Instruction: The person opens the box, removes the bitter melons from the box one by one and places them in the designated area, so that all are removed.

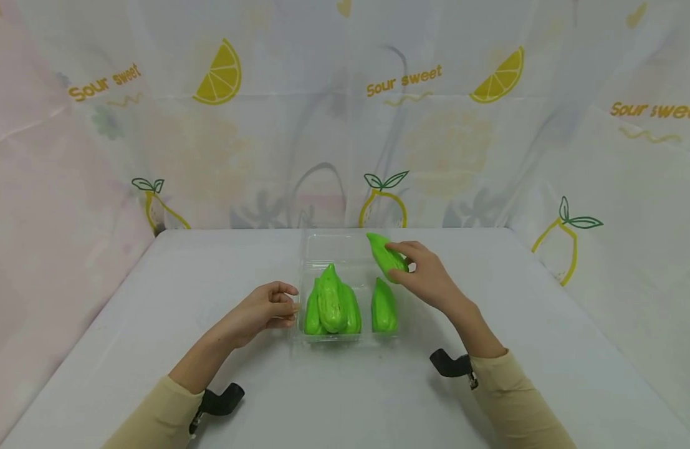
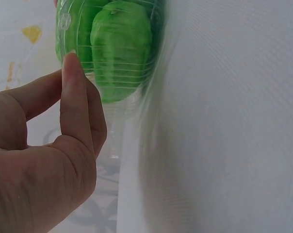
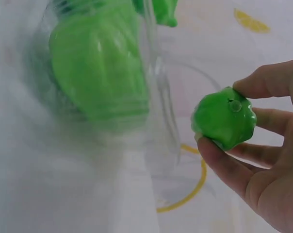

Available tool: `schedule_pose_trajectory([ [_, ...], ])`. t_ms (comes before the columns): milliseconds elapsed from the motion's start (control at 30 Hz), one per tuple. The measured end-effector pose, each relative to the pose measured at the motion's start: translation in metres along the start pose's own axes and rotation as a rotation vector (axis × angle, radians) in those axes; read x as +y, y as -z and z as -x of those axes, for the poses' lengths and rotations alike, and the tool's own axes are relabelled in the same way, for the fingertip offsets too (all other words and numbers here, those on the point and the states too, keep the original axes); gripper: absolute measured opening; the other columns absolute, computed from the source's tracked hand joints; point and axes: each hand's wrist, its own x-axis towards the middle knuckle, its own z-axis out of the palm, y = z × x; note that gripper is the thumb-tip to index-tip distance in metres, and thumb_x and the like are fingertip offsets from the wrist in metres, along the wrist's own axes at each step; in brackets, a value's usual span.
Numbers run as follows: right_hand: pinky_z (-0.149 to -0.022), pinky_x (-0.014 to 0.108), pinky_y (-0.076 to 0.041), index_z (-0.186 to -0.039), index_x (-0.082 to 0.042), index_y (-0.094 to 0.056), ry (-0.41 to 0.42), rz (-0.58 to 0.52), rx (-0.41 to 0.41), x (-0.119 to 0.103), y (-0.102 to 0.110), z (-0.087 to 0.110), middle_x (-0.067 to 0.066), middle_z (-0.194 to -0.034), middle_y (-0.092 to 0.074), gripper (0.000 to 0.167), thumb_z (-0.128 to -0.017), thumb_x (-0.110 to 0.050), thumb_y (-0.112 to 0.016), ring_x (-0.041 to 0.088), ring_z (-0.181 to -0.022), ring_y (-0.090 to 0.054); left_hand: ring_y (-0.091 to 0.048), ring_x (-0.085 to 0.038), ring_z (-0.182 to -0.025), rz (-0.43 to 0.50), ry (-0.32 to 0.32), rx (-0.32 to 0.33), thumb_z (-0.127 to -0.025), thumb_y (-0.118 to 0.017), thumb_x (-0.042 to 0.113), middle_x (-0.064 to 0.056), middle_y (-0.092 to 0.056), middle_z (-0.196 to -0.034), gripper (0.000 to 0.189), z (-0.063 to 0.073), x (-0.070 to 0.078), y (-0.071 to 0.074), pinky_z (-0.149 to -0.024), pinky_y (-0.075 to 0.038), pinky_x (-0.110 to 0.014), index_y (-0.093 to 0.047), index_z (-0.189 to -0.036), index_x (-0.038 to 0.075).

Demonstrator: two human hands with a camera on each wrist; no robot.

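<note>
Head view slants down; nearer wrist views share the container.

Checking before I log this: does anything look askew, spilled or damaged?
Nothing looks spilled or damaged. Only mildly odd: in the box, one vegetable appears to lie atop two others at left, while another sits alone at right.
</note>
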Motion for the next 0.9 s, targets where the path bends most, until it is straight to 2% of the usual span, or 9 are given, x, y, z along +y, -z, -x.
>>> schedule_pose_trajectory([
  [167, -0.075, 0.034, -0.052, -0.143, -0.014, -0.054, -0.040, 0.029, 0.045, 0.018, 0.003, -0.004, 0.012, -0.141, -0.054, 0.051, -0.093, -0.021, -0.064, 0.031, -0.105, -0.061, -0.062, -0.013, -0.083, 0.000, -0.008, -0.005, -0.098, -0.062, 0.015, -0.006, -0.054, -0.095, 0.050, -0.001, 0.000, 0.000, -0.074, -0.059, -0.022, -0.038, -0.136, -0.007],
  [433, -0.084, 0.047, -0.055, -0.144, -0.011, -0.052, -0.079, 0.046, 0.083, 0.037, 0.004, -0.008, 0.017, -0.144, -0.052, 0.054, -0.093, -0.020, -0.063, 0.037, -0.112, -0.060, -0.061, -0.013, -0.084, 0.003, -0.016, -0.011, -0.098, -0.062, 0.014, -0.005, -0.054, -0.095, 0.050, 0.000, -0.001, 0.000, -0.074, -0.058, -0.021, -0.038, -0.135, -0.008],
  [733, -0.078, 0.041, -0.056, -0.145, -0.005, -0.050, -0.134, 0.040, 0.100, 0.058, -0.001, -0.008, 0.022, -0.140, -0.053, 0.055, -0.093, -0.021, -0.063, 0.039, -0.108, -0.061, -0.061, -0.013, -0.083, 0.007, -0.007, -0.007, -0.098, -0.062, 0.015, -0.005, -0.054, -0.095, 0.049, 0.000, -0.001, 0.000, -0.074, -0.059, -0.021, -0.038, -0.135, -0.007],
  [900, -0.082, 0.044, -0.056, -0.144, -0.003, -0.049, -0.154, 0.047, 0.082, 0.073, -0.009, -0.008, 0.025, -0.140, -0.053, 0.055, -0.095, -0.022, -0.063, 0.040, -0.108, -0.061, -0.062, -0.013, -0.082, 0.007, -0.009, -0.004, -0.098, -0.062, 0.014, -0.006, -0.053, -0.096, 0.049, -0.001, -0.001, 0.000, -0.074, -0.059, -0.021, -0.038, -0.135, -0.008],
])
